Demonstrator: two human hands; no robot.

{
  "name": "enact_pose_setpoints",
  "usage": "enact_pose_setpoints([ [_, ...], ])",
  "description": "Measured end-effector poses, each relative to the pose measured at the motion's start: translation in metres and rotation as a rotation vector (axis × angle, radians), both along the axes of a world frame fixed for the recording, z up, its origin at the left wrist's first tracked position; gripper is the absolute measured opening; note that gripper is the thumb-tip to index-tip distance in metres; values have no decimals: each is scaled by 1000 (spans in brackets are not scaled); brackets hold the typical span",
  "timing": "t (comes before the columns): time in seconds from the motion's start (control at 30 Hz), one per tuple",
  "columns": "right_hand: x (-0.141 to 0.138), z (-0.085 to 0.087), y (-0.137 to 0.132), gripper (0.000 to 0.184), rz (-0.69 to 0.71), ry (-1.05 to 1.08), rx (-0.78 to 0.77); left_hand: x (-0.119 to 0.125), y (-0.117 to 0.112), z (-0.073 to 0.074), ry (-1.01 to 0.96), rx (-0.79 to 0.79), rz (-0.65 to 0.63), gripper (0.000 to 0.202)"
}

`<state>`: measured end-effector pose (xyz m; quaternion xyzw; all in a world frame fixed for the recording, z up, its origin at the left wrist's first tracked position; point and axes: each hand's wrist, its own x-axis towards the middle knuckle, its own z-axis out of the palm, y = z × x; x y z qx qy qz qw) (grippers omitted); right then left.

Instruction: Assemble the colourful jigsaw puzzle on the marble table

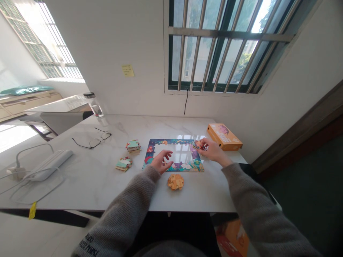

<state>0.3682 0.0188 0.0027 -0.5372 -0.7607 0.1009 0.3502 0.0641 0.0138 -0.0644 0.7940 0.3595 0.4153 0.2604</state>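
Observation:
A colourful jigsaw puzzle frame (150,151) lies on the white marble table (93,178), its border filled and its middle bare. My left hand (161,161) hovers over the frame's lower left with fingers spread, holding nothing. My right hand (210,149) is at the frame's right edge, its fingers pinched on a small puzzle piece (197,145). A pile of face-down orange pieces (175,181) sits just in front of the frame. Two small stacks of pieces (133,146) (123,164) lie to the frame's left.
An orange puzzle box (224,136) stands at the table's right back corner. Black glasses (93,141), a clear bottle (95,105), a white power strip with cables (48,164) and a laptop (59,121) occupy the left side. A wall and barred window are behind.

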Motion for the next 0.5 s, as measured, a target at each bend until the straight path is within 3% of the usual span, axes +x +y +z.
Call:
enact_pose_setpoints([
  [0.1,-43,-4,-14,20,187,102,-62,2,0,-4,3,-10,-43,71],
  [0.17,-67,-10,-19,20,306,187,-106,2,0,-5,-4,7,-44,77],
  [0.37,-95,-29,-19,23,488,432,-341,2,1,2,-33,124,-18,29],
  [0.5,-94,-38,-21,30,538,604,-494,1,1,2,-67,-56,24,27],
])
